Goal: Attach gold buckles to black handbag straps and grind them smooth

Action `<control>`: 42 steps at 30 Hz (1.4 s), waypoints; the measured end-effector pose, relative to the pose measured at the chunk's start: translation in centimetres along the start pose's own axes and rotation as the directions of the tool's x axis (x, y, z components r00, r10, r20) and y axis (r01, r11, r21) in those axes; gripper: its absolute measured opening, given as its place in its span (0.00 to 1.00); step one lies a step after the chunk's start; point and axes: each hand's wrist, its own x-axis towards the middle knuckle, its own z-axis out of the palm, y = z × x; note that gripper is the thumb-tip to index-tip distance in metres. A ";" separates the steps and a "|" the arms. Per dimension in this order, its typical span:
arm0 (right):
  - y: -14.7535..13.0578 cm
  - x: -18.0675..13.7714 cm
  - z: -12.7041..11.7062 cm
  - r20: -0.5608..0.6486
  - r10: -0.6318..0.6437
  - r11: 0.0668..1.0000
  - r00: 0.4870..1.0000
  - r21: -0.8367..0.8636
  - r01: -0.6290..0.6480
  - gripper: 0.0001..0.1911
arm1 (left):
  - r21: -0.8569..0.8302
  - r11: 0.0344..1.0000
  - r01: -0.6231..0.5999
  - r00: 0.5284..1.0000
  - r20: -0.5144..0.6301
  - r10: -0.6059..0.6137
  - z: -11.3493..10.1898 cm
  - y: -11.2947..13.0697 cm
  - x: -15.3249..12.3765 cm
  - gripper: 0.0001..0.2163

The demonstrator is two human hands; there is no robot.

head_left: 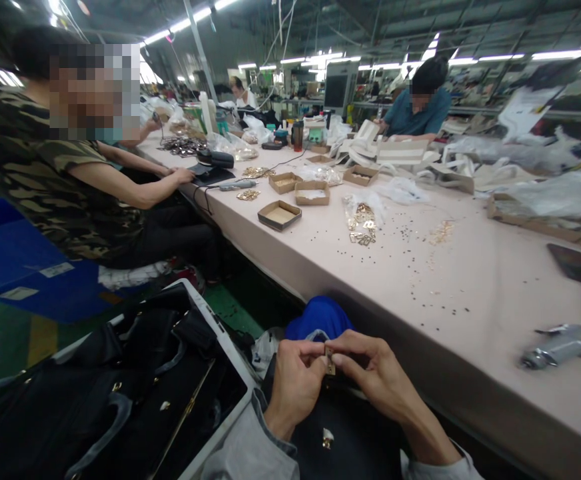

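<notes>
A small gold metal plate (330,361) is pinched between the fingertips of both hands, at the top of a black bag (348,427) on my lap. My left hand (298,380) closes on its left side, thumb and forefinger together. From the right, my right hand (370,363) pinches the same plate. Lower on the bag's front sits a gold clasp (327,438) with a bit of white covering on it. Part of the plate and the bag's top edge are hidden by my fingers.
A white crate (225,340) of black bags stands at my left. On the table (470,373) lie a grey power tool (563,345), a phone (579,265), gold plates (364,223), scattered small dark pieces and cardboard trays (279,215). A co-worker (70,153) sits at the left.
</notes>
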 end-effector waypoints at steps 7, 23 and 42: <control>0.4 0.9 0.4 -0.145 0.093 0.992 0.985 0.096 -0.080 0.10 | 0.329 0.943 -0.042 0.962 -0.243 0.128 2.5 0.1 -1.8 0.06; 0.3 4.8 -5.7 0.494 -0.107 0.973 0.863 0.229 -0.011 0.20 | 0.652 0.720 -0.237 0.791 -0.301 0.533 6.3 -1.8 -2.5 0.11; 1.6 6.2 -5.4 0.503 -0.124 0.935 0.855 0.349 -0.070 0.17 | 0.755 0.613 -0.232 0.760 -0.253 0.599 6.5 -2.2 -2.0 0.11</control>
